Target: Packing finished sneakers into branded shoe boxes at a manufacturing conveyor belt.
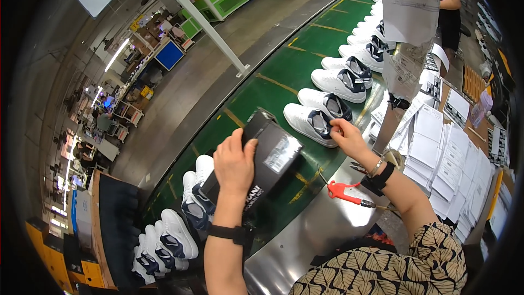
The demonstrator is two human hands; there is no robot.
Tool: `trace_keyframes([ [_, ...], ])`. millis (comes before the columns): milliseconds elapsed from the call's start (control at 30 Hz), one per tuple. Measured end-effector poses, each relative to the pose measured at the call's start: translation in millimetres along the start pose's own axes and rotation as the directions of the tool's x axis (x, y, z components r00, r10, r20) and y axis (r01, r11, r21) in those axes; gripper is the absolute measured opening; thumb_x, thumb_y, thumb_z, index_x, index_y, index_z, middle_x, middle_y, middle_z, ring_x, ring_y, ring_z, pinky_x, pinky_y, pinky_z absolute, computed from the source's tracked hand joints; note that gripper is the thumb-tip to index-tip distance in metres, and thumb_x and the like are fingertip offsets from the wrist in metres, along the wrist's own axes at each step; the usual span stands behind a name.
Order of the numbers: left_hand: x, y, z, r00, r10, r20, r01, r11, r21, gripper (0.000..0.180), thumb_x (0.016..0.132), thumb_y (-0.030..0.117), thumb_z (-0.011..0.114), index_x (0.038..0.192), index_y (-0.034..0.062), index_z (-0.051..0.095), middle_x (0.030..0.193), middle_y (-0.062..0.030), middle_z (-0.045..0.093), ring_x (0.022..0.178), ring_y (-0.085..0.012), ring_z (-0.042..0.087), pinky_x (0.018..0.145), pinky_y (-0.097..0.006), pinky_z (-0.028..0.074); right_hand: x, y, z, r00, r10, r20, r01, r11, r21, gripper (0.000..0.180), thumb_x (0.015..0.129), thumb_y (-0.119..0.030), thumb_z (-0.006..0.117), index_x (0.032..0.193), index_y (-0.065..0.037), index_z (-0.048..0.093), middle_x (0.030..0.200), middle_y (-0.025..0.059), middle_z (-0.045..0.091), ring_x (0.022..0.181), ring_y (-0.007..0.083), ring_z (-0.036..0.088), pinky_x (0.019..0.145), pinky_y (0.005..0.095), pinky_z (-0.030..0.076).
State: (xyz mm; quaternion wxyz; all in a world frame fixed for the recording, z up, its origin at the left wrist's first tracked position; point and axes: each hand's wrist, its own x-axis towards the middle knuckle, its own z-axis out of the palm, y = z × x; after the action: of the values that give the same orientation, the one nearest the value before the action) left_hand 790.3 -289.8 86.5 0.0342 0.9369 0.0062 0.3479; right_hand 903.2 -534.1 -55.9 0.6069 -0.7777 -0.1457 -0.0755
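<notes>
Two hands in my view. Left hand [234,165] grips a black cardboard shoe box with a white label [262,161], fingers wrapped over its near edge, box tilted above the green conveyor belt [273,76]. Right hand [349,139] reaches to a white sneaker with navy tongue [308,123] on the belt, fingers pinched at its tongue; can't tell what they hold. More white sneakers run along the belt in a row. Red-handled pliers [341,191] lie on the steel bench [311,229] near my right wrist. Stacks of white paper sheets [436,147] sit to the right.
</notes>
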Motion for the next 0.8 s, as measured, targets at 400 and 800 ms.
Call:
trace_keyframes([
  [400,-75.7,-22.6,52.6,0.938,0.271,0.216,-0.321,0.914,0.248,0.037,0.066,0.013,0.068,0.101,0.0119,0.057,0.104,-0.0066,0.053,0.095,-0.0249,0.052,0.074,-0.038,0.040,20.1,70.1,1.4,0.958,-0.061,0.281,0.215,0.801,-0.559,0.027,0.073,-0.010,0.057,0.100,-0.007,0.059,0.098,0.0129,0.056,0.096,0.0302,0.053,0.081,0.0379,0.044],
  [800,-270.3,-7.0,67.7,0.824,-0.248,0.509,0.289,0.957,-0.002,0.036,0.071,0.017,0.064,0.105,0.0073,0.057,0.118,-0.0142,0.049,0.109,-0.0325,0.045,0.088,-0.043,0.038,75.9,92.1,28.2,0.798,0.338,0.499,0.410,0.302,-0.861,0.024,0.077,-0.022,0.058,0.099,-0.027,0.066,0.111,0.0109,0.055,0.111,0.0287,0.047,0.100,0.0493,0.024],
])
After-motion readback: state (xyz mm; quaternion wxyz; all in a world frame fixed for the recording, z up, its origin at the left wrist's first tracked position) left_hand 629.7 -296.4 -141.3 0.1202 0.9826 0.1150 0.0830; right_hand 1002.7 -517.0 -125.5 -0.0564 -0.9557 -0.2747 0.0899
